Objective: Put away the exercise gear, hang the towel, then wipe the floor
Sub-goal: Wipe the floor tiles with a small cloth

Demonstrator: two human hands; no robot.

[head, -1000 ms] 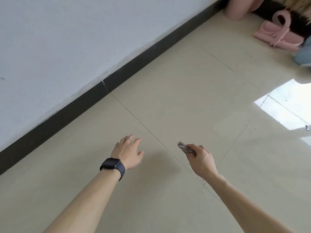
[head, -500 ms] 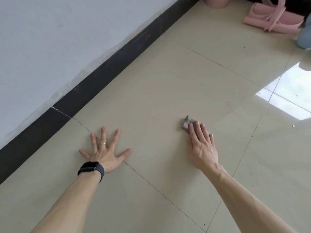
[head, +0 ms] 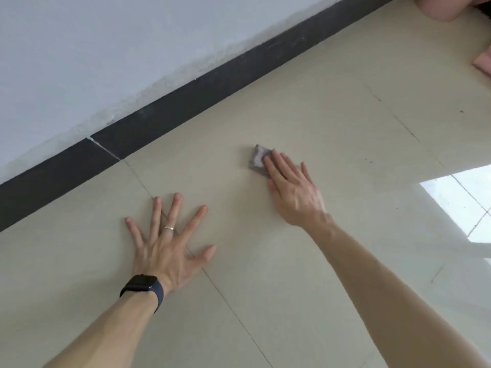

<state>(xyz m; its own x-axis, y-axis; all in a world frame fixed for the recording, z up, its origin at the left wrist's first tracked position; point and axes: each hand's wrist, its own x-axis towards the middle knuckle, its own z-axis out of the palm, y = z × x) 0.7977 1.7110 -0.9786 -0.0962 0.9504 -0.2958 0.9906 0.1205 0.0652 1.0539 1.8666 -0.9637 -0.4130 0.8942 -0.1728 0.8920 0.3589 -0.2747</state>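
Down on the tiled floor (head: 318, 102), the right hand (head: 292, 189) lies palm-down with its fingers (head: 281, 166) straight and together, pressing a small grey cloth (head: 257, 160) flat against a tile. One corner of the cloth sticks out past the fingertips, toward the dark baseboard (head: 186, 107). The left hand (head: 167, 245) is planted flat on the floor well apart from the cloth, fingers spread wide across a grout line and holding nothing. It wears a ring (head: 169, 228), with a dark watch (head: 143, 286) on the wrist.
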